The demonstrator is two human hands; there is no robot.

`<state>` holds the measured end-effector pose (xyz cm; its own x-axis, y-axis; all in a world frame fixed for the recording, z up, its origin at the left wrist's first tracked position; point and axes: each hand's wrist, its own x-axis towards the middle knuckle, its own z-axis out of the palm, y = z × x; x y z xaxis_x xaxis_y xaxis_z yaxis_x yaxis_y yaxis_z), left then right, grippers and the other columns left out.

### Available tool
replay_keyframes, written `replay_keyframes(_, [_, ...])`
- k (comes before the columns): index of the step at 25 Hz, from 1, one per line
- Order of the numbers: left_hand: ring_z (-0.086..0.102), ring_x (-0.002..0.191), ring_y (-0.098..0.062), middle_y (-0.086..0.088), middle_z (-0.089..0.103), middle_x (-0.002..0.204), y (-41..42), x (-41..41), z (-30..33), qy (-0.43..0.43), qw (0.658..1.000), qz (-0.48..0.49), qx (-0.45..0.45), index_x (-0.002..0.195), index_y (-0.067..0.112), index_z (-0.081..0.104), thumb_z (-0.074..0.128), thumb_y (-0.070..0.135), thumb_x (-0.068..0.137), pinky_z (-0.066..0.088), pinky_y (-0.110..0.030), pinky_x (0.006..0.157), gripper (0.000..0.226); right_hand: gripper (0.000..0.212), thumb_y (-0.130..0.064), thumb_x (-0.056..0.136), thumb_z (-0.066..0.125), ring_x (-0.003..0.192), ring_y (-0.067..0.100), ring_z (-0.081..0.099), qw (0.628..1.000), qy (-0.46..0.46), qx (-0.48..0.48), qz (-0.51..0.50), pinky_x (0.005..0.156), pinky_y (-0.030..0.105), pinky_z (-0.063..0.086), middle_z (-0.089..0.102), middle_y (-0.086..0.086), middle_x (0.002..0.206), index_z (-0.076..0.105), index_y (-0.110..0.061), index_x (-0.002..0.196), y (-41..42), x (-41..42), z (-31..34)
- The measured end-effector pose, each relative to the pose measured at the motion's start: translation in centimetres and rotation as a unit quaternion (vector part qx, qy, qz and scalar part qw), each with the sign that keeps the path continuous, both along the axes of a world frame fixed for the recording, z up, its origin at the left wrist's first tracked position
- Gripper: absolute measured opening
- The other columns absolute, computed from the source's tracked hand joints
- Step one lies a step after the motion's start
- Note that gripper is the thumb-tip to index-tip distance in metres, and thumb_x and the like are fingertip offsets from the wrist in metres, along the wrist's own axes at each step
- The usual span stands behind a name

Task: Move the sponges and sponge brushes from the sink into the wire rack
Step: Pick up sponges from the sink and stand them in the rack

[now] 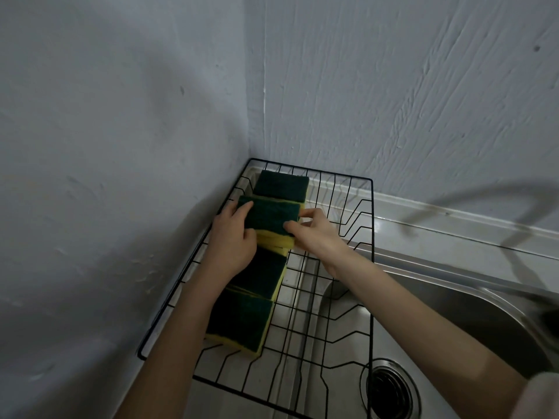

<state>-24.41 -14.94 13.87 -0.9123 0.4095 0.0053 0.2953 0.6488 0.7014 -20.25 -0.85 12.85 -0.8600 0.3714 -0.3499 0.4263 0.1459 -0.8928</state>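
Note:
A black wire rack (370,225) sits in the wall corner, overhanging the left part of the steel sink (472,300). Along its left side lies a row of yellow sponges with dark green scrub tops: one at the far end (282,182), one in the middle (257,275), one nearest me (239,323). A stack of these sponges (272,214) is held between both hands above the row. My left hand (233,240) grips its left end and my right hand (314,231) pinches its right end. No sponge brush is visible.
Grey walls meet right behind the rack. The sink drain (391,388) lies under the rack's near right corner. A blurred dark faucet (526,234) curves over the sink at right. The rack's right half holds nothing.

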Motion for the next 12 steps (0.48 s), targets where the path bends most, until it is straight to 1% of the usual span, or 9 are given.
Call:
replay_keyframes(2, [0.028, 0.134, -0.027, -0.013, 0.023, 0.15, 0.3, -0.2, 0.0, 0.002, 1.0, -0.01, 0.001, 0.136, 0.009, 0.031, 0.036, 0.003, 0.089, 0.026, -0.036, 0.11, 0.047, 0.046, -0.024, 0.085, 0.057, 0.088, 0.019, 0.056, 1.0, 0.0, 0.021, 0.0, 0.072, 0.029, 0.048, 0.058, 0.009, 0.102, 0.037, -0.007, 0.122, -0.1, -0.3, -0.3])
replay_keyframes(3, [0.032, 0.132, -0.027, -0.013, 0.025, 0.149, 0.5, -0.2, 0.0, 0.005, 1.0, -0.015, 0.002, 0.134, 0.009, 0.033, 0.036, 0.003, 0.089, 0.028, -0.036, 0.109, 0.046, 0.046, -0.025, 0.085, 0.057, 0.088, 0.019, 0.056, 1.0, -0.002, 0.031, 0.002, 0.066, 0.025, 0.046, 0.058, 0.009, 0.104, 0.037, -0.007, 0.122, -0.1, -0.4, -0.4])
replay_keyframes(4, [0.035, 0.129, -0.028, -0.014, 0.026, 0.148, 0.8, -0.3, -0.1, 0.006, 1.0, -0.019, -0.003, 0.133, 0.009, 0.036, 0.037, 0.004, 0.089, 0.03, -0.036, 0.107, 0.044, 0.046, -0.027, 0.085, 0.057, 0.088, 0.019, 0.056, 0.999, -0.005, 0.041, 0.005, 0.063, 0.024, 0.045, 0.059, 0.01, 0.106, 0.037, -0.007, 0.122, -0.1, -0.5, -0.6])
replay_keyframes(5, [0.037, 0.128, -0.029, -0.015, 0.026, 0.148, 0.9, -0.5, -0.2, 0.006, 1.0, -0.022, -0.017, 0.131, 0.01, 0.039, 0.038, 0.005, 0.089, 0.032, -0.037, 0.105, 0.043, 0.047, -0.029, 0.085, 0.057, 0.089, 0.019, 0.056, 0.999, -0.008, 0.05, 0.006, 0.065, 0.025, 0.047, 0.059, 0.012, 0.109, 0.038, -0.007, 0.121, 0.1, -0.6, -0.9])
replay_keyframes(6, [0.037, 0.128, -0.031, -0.015, 0.024, 0.149, 1.2, -0.5, -0.5, 0.005, 0.999, -0.024, -0.038, 0.131, 0.011, 0.041, 0.039, 0.006, 0.089, 0.033, -0.038, 0.104, 0.042, 0.048, -0.032, 0.085, 0.057, 0.09, 0.02, 0.056, 0.998, -0.01, 0.056, 0.003, 0.071, 0.029, 0.048, 0.06, 0.012, 0.11, 0.039, -0.007, 0.121, 0.2, -0.7, -1.2])
replay_keyframes(7, [0.036, 0.128, -0.032, -0.016, 0.02, 0.151, 1.3, -0.6, -0.8, 0.004, 0.998, -0.026, -0.06, 0.131, 0.013, 0.041, 0.04, 0.007, 0.088, 0.034, -0.04, 0.104, 0.043, 0.048, -0.034, 0.084, 0.058, 0.092, 0.02, 0.056, 0.998, -0.012, 0.058, -0.001, 0.076, 0.032, 0.049, 0.059, 0.011, 0.109, 0.04, -0.007, 0.12, 0.4, -0.7, -1.5])
replay_keyframes(9, [0.034, 0.129, -0.034, -0.018, 0.018, 0.151, 1.5, -0.9, -1.2, 0.009, 0.994, -0.033, -0.101, 0.132, 0.015, 0.039, 0.04, 0.01, 0.088, 0.034, -0.047, 0.106, 0.044, 0.049, -0.038, 0.084, 0.058, 0.095, 0.021, 0.056, 0.998, -0.019, 0.058, -0.003, 0.081, 0.034, 0.047, 0.056, 0.008, 0.105, 0.042, -0.008, 0.118, 0.4, -0.6, -1.6])
replay_keyframes(12, [0.017, 0.138, -0.034, -0.018, 0.015, 0.152, 1.4, -0.9, -1.1, 0.019, 0.988, -0.034, -0.147, 0.135, 0.019, 0.034, 0.039, 0.013, 0.089, 0.023, -0.051, 0.113, 0.047, 0.053, -0.043, 0.085, 0.053, 0.103, 0.022, 0.055, 0.998, -0.033, 0.06, 0.01, 0.081, 0.031, 0.044, 0.054, 0.007, 0.108, 0.04, -0.009, 0.124, 0.4, 0.2, -1.1])
